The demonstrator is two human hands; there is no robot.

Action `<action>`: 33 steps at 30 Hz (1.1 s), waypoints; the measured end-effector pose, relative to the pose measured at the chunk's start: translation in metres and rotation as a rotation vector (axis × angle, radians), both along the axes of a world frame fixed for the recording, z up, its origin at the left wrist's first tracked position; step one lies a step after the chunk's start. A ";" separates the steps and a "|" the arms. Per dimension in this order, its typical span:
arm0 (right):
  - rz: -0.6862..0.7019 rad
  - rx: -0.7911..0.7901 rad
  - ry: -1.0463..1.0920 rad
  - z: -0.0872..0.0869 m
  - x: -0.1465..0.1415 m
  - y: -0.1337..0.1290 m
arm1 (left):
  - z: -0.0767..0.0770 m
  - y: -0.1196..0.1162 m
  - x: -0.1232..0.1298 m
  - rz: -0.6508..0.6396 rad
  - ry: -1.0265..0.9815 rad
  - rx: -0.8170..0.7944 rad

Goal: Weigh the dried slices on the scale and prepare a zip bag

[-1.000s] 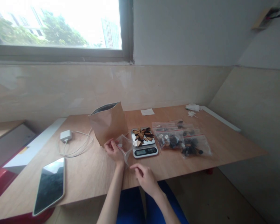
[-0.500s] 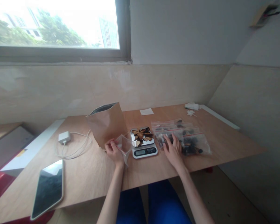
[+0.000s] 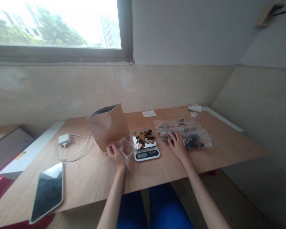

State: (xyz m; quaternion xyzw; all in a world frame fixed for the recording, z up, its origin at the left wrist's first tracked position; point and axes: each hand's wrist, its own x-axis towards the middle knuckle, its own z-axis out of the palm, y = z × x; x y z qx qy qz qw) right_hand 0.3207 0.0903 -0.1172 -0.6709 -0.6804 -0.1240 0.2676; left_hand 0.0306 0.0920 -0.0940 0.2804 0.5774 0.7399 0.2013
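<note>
My left hand point(image 3: 114, 155) pinches the edge of a clear plastic bag point(image 3: 126, 147) in front of a brown paper bag point(image 3: 108, 125), whose top is open. Right of it, a white digital scale point(image 3: 147, 155) carries a pile of dried brown slices point(image 3: 145, 137); its display is too small to read. My right hand point(image 3: 177, 144) lies with fingers apart on zip bags point(image 3: 196, 140) that hold dark pieces. These bags overlap one another beside the scale.
At the left are a tablet point(image 3: 47, 190) and a white charger point(image 3: 64, 139) with a coiled cable. A white paper point(image 3: 149, 113) lies behind the scale. White crumpled items point(image 3: 195, 108) are at the table's back right, below the wall.
My right hand has shifted slightly up over the zip bags, which have moved a little away from the front edge. My left hand keeps its pinch on the clear bag.
</note>
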 end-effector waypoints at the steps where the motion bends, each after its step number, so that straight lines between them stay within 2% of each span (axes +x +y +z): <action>1: 0.008 0.015 0.008 0.001 -0.001 -0.001 | 0.003 -0.002 0.001 0.013 0.022 0.009; 6: 0.038 0.063 0.030 0.006 -0.004 -0.003 | 0.029 -0.030 0.001 0.102 0.170 -0.007; 10: 0.056 0.080 0.003 0.007 -0.005 -0.004 | 0.044 -0.048 -0.011 0.125 0.505 -0.126; 12: 0.057 0.091 0.002 0.006 -0.006 -0.005 | 0.040 -0.049 -0.019 0.085 0.705 -0.216; 14: 0.068 0.106 0.005 0.007 -0.007 -0.006 | 0.030 -0.046 -0.024 -0.037 0.822 -0.306; 16: 0.093 0.120 0.013 0.008 -0.008 -0.007 | 0.022 -0.044 -0.025 -0.168 0.820 -0.327; 18: 0.118 0.130 0.025 0.009 -0.009 -0.009 | 0.021 -0.044 -0.023 -0.184 0.763 -0.272; 20: 0.135 0.138 0.037 0.010 -0.010 -0.010 | 0.036 -0.044 -0.022 -0.080 0.734 -0.185; 23: 0.142 0.159 0.060 0.011 -0.011 -0.011 | 0.080 -0.035 -0.027 0.134 0.754 -0.050; 25: 0.149 0.174 0.084 0.010 -0.011 -0.011 | 0.112 -0.017 -0.039 0.261 0.757 -0.020; 27: 0.164 0.186 0.105 0.010 -0.010 -0.011 | 0.135 0.006 -0.054 0.320 0.747 -0.052; 28: 0.175 0.189 0.114 0.010 -0.010 -0.011 | 0.143 0.017 -0.062 0.311 0.742 -0.087; 30: 0.197 0.194 0.140 0.010 -0.012 -0.014 | 0.149 0.034 -0.075 0.189 0.706 -0.217; 33: 0.208 0.212 0.222 0.016 -0.026 -0.028 | 0.145 0.035 -0.083 0.012 0.591 -0.282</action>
